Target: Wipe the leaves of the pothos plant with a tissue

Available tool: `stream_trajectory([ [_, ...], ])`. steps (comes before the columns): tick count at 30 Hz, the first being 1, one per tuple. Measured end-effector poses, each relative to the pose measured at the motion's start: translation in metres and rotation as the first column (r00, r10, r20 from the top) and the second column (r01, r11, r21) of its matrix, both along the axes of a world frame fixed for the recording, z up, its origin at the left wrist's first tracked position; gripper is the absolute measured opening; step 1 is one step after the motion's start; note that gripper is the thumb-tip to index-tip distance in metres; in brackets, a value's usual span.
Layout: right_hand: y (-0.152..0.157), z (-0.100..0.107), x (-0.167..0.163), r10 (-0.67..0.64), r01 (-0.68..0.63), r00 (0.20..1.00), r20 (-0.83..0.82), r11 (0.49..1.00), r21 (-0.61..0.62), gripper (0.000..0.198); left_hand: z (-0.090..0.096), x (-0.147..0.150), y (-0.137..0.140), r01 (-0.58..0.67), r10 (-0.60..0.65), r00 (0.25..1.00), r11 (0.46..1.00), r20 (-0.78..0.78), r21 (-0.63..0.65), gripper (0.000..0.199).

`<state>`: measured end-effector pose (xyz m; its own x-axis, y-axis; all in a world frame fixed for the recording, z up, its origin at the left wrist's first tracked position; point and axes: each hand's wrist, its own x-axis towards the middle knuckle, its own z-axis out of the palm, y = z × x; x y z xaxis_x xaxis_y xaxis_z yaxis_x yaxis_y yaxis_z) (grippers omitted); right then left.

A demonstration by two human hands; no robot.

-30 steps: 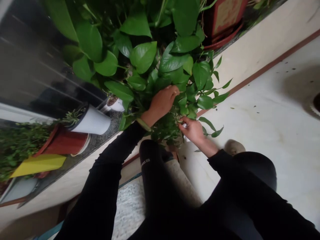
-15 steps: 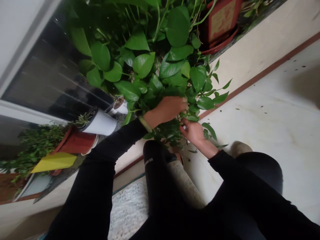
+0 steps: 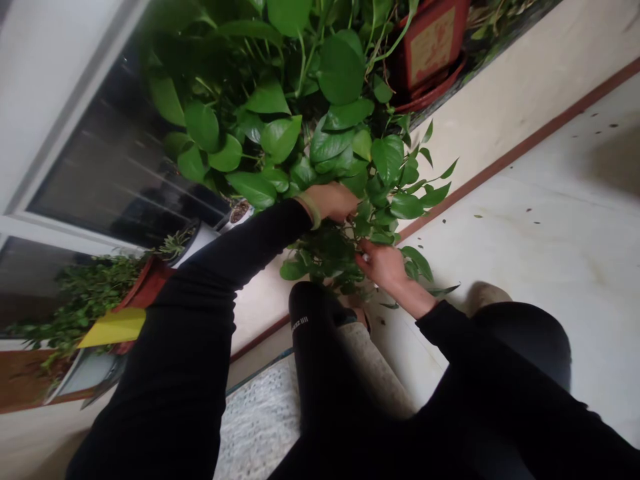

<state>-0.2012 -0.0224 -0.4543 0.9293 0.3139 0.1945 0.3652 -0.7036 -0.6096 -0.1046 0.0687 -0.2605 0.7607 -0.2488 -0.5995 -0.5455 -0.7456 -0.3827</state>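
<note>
A leafy pothos plant point(image 3: 280, 140) with broad green leaves spills over the ledge, and its vines hang down its front. My left hand point(image 3: 333, 201) reaches in among these leaves, back of the hand up, with a pale band at the wrist. Its fingers curl downward, closed near the thin stems; what they grip is hidden by the hand. Lower and to the right, my right hand point(image 3: 385, 267) is closed beside the hanging vines. A small white thing point(image 3: 367, 257) shows between its thumb and fingers, too small to name.
A red pot point(image 3: 435, 47) on a saucer stands at upper right. At left, a white pot point(image 3: 197, 240), a red-brown pot point(image 3: 150, 283) and a yellow sheet point(image 3: 113, 328) line the ledge by the window. A patterned cushion point(image 3: 260, 420) lies below; dark bits dot the pale floor point(image 3: 525, 267).
My left hand has shifted slightly left and up among the leaves, its fingers more curled. My right hand stays almost where it was. The whole view has moved a little.
</note>
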Motion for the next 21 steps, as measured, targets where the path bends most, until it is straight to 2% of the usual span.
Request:
stream_trajectory([
  [4,0.0,-0.001,0.0,-0.002,0.002,1.0,0.017,1.0,0.009,0.028,-0.013,-0.01,-0.003,-0.023,0.026,0.996,0.999,0.086,-0.034,0.026],
  [7,-0.002,-0.002,0.001,-0.007,0.007,1.0,0.024,1.0,0.012,0.029,-0.019,-0.012,-0.002,0.007,-0.004,0.995,1.0,0.104,-0.023,0.027],
  [11,-0.004,-0.006,0.003,-0.028,0.026,0.999,0.035,0.999,0.043,0.03,-0.015,-0.007,0.004,0.036,-0.029,0.994,0.997,0.108,-0.065,0.031],
  [13,-0.005,-0.008,0.004,-0.04,0.036,0.998,0.055,0.997,0.061,0.029,-0.011,-0.002,0.01,0.046,-0.017,0.983,0.987,0.182,-0.157,0.033],
  [16,-0.005,-0.009,0.004,-0.049,0.045,0.998,0.049,0.997,0.07,0.029,-0.01,0.007,0.019,0.03,0.084,0.96,0.918,0.267,-0.395,0.031],
  [19,-0.006,-0.01,0.004,-0.056,0.054,0.998,0.022,0.995,0.083,0.029,-0.009,0.008,0.019,-0.009,0.21,0.944,0.786,0.254,-0.618,0.026],
  [21,-0.007,-0.012,0.006,-0.074,0.073,0.997,0.01,0.993,0.096,0.029,-0.007,-0.005,0.011,-0.002,0.254,0.933,0.713,0.255,-0.702,0.025],
])
